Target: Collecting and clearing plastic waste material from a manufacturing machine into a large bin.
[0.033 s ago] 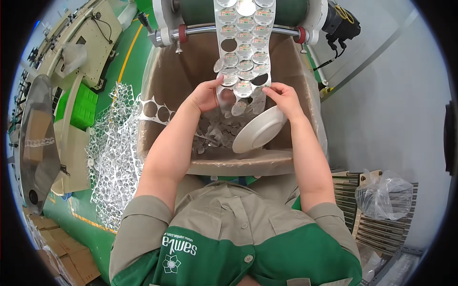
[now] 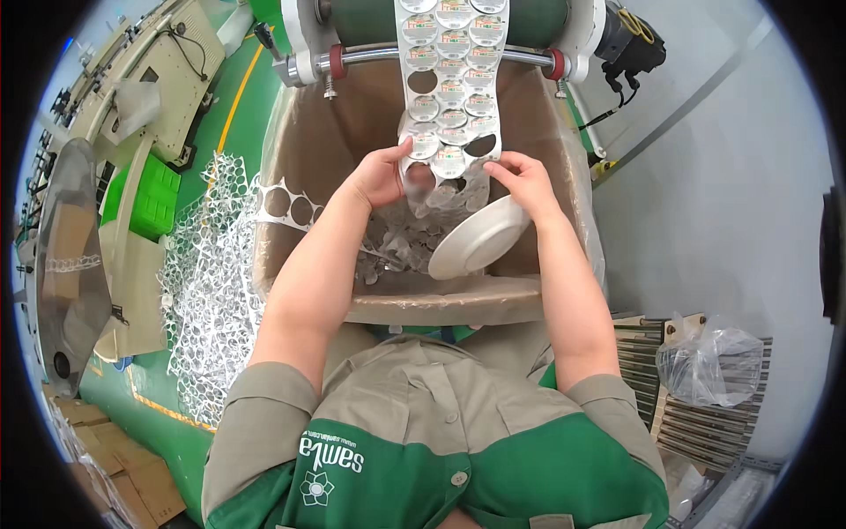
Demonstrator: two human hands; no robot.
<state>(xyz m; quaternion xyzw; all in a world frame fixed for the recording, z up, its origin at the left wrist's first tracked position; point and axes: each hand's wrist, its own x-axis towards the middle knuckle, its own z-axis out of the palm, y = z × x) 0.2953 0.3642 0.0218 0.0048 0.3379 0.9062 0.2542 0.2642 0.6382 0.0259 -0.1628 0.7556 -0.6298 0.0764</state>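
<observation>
A long strip of round printed foil lids hangs from the roller above, with dark round holes where some lids are out. My left hand grips its left edge, thumb on the front. On the opposite edge my right hand pinches the strip between thumb and forefinger. A white plate-like disc hangs tilted under the right hand, apparently held by its other fingers, which are hidden. Behind the strip's lower end, partly hidden, loose lids lie in a large box lined with clear plastic.
The green roller and a metal bar cross above the box. Left on the floor is a heap of punched scrap webs; one scrap web hangs over the box rim. A green crate stands beyond. A slatted rack is at right.
A loose lid that stuck out at the strip's left edge is gone from there, and another below the strip has dropped. The disc has risen slightly. Both hands keep their places.
</observation>
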